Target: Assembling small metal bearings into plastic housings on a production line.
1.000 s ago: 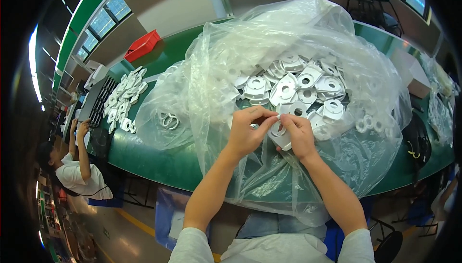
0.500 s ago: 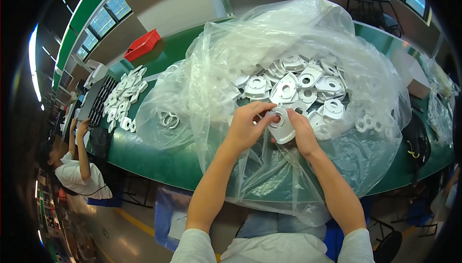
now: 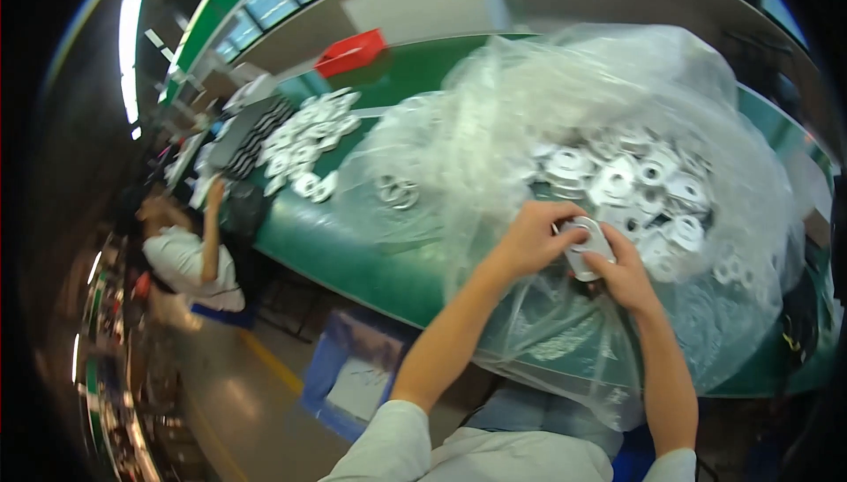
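Between my two hands is a white housing part (image 3: 584, 263), rounded, with a raised ring at its upper end. My left hand (image 3: 536, 237) is closed on its left and upper side, the thumb lying over the ring. My right hand (image 3: 628, 277) grips the right edge, its thumb across the part's face. Just beyond my fingers lies a heap of similar white parts (image 3: 614, 180) with round holes, inside a big clear plastic bag (image 3: 494, 112). The bag's near edge drapes under my wrists. Motion blurs the finer details.
On the green table (image 3: 326, 257), more white parts (image 3: 311, 134) lie in a loose pile to the left, near a red bin (image 3: 351, 52). A co-worker (image 3: 190, 257) sits at the far left by stacked dark trays (image 3: 251, 134). A blue bin (image 3: 353, 372) stands below the table edge.
The view has swung left, so the table, bag and hands appear farther right. The held part is turned, and my right thumb has moved over its face.
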Tool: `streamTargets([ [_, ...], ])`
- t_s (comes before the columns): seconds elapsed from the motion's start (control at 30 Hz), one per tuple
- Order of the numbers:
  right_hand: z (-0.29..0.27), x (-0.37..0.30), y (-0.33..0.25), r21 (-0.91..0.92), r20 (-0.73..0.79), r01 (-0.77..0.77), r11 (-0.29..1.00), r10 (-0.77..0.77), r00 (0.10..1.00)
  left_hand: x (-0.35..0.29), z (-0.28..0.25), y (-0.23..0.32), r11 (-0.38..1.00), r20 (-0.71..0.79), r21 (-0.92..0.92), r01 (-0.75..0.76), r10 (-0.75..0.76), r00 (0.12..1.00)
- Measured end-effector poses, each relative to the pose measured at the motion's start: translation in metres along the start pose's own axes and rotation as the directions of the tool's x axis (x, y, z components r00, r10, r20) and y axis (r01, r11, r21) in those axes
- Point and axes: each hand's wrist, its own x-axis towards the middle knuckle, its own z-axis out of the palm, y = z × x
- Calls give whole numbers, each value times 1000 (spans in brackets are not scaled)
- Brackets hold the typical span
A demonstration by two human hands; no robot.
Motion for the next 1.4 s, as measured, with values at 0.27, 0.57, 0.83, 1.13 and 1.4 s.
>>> streamTargets([
  [0.27,-6,7,14,30,144,-29,999,24,989,-167,-134,-11,869,-629,-247,430,-481,611],
  [0.57,-5,10,21,-62,119,-42,997,49,992,-178,-238,-72,663,-811,265,700,-239,534],
  [0.83,-8,-25,-23,-242,180,-28,970,73,981,-4,-30,13,968,-62,249,3,12,998],
  [1.13,-187,-135,-78,-342,-644,396,852,-519,562,57,26,-63,767,-190,637,73,65,980],
  [1.4,-295,-154,-24,-701,-710,-526,481,-534,459,46,22,-62,910,-250,415,23,90,964],
])
